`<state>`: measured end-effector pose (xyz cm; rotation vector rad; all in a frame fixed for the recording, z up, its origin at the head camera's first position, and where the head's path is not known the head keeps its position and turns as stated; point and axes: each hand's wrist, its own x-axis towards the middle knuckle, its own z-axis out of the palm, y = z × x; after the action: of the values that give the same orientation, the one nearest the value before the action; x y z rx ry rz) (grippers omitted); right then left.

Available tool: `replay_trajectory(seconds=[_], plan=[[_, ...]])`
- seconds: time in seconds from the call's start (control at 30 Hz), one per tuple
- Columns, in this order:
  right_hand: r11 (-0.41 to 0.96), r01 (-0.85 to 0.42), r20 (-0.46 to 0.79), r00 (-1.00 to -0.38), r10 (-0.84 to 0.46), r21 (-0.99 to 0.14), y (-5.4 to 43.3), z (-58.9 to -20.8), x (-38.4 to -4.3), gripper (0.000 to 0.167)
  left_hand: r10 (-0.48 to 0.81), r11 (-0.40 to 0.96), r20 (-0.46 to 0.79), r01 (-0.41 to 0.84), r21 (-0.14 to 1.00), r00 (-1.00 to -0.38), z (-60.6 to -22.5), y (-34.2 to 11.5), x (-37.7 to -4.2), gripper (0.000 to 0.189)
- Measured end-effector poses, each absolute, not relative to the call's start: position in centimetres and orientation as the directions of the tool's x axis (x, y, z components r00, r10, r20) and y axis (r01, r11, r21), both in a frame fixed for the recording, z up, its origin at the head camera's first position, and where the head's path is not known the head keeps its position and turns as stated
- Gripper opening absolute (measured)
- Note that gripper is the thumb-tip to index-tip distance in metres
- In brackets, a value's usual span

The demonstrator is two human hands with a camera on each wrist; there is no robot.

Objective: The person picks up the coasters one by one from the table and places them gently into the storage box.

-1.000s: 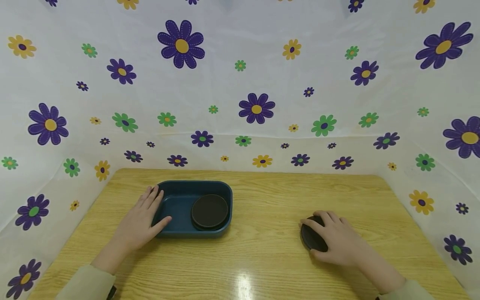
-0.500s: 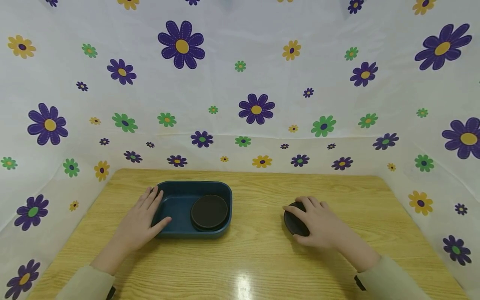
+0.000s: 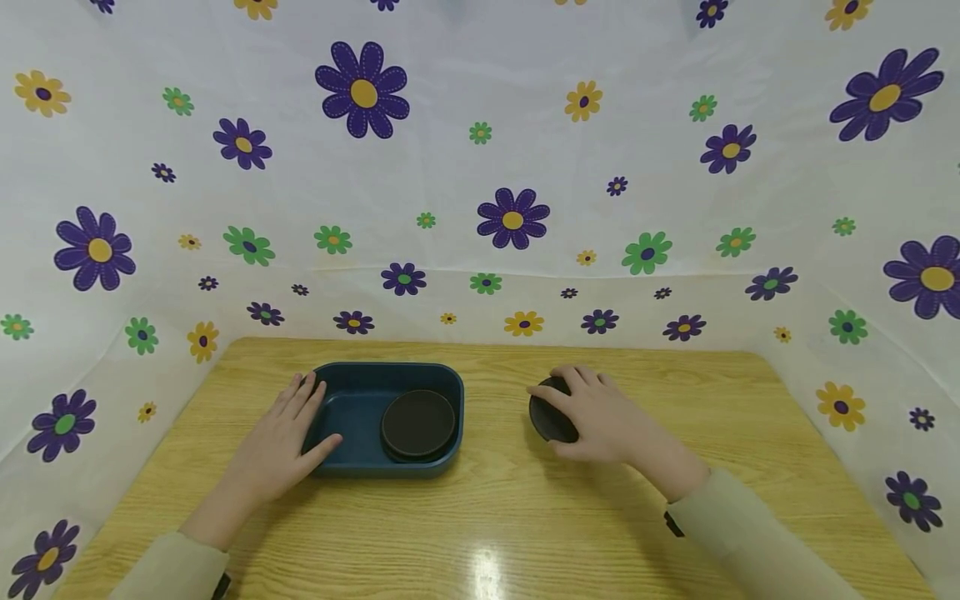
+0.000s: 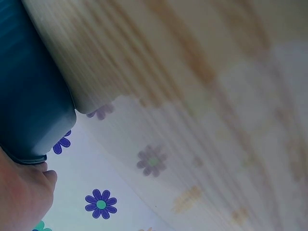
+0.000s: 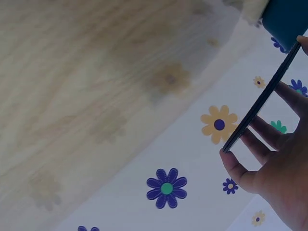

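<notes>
A dark blue rectangular tray (image 3: 356, 425) with rounded corners sits on the left half of the table. Inside its right end lies a stack of black round coasters (image 3: 417, 423). My left hand (image 3: 273, 450) rests on the tray's left rim, fingers extended and thumb over the near side. To the right of the tray, my right hand (image 3: 600, 417) grips a thin black round coaster (image 3: 551, 412) by its edge. In the right wrist view that coaster (image 5: 262, 98) shows edge-on, held between thumb and fingertips, raised off the table.
The wooden table (image 3: 517, 517) has a glossy light-grained top. A white cloth (image 3: 450, 167) printed with purple, yellow and green flowers rises behind it and along both sides.
My right hand has carried the black coaster leftward and a little farther back, closer to the tray. The left hand and the tray have stayed in place.
</notes>
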<state>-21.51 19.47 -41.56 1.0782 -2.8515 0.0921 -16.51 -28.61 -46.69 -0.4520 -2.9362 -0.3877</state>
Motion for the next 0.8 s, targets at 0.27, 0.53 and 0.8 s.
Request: replay_trajectory(seconds=[0.27,0.53,0.8], plan=[[0.726,-0.687,0.094,-0.725,-0.682,-0.025,16.9,-40.4,-22.7,0.075,0.277,0.922,0.176,0.313,0.228,-0.945,-46.5,-28.6,-16.4,0.089],[0.696,-0.718,0.078,-0.695,-0.715,-0.013,14.6,-39.3,-23.7,0.074,0.279,0.923,0.169,0.312,0.226,-0.945,-46.3,-28.5,-16.3,0.088],[0.66,-0.752,0.073,-0.657,-0.75,0.01,12.0,-38.6,-24.3,0.075,0.276,0.921,0.17,0.311,0.234,-0.946,-46.2,-28.4,-16.3,0.087]])
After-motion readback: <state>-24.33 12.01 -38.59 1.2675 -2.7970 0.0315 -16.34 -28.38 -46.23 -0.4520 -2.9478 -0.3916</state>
